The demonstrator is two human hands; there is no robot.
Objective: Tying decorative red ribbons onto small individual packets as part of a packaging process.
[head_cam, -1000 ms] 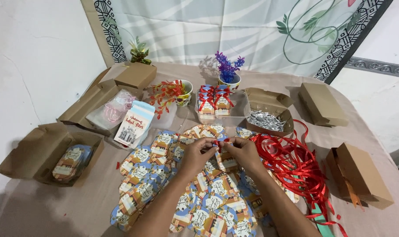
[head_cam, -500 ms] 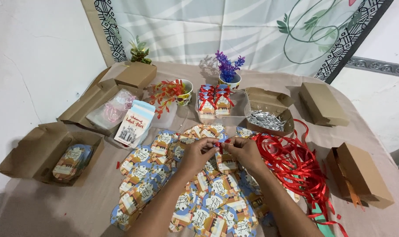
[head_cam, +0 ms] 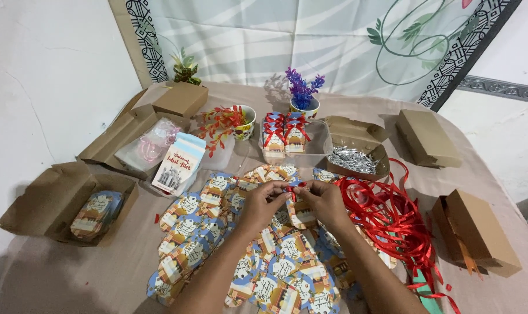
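A large spread of flat printed box blanks (head_cam: 217, 232) remains unassembled on the near table; few finished ribboned boxes (head_cam: 284, 132) stand far centre. Your left hand (head_cam: 262, 204) and right hand (head_cam: 325, 202) pinch one small box (head_cam: 301, 214) with red ribbon (head_cam: 291, 191) between fingertips at centre.

Both hands, the left hand (head_cam: 262, 203) and right hand (head_cam: 326, 200), meet fingertip to fingertip on a small red ribbon bow (head_cam: 292, 189) atop a little printed gift box (head_cam: 301, 212). Around that box lie flat printed box blanks (head_cam: 206, 232); right of it, tangled red ribbon (head_cam: 392, 218); behind it, finished bowed boxes (head_cam: 284, 132).
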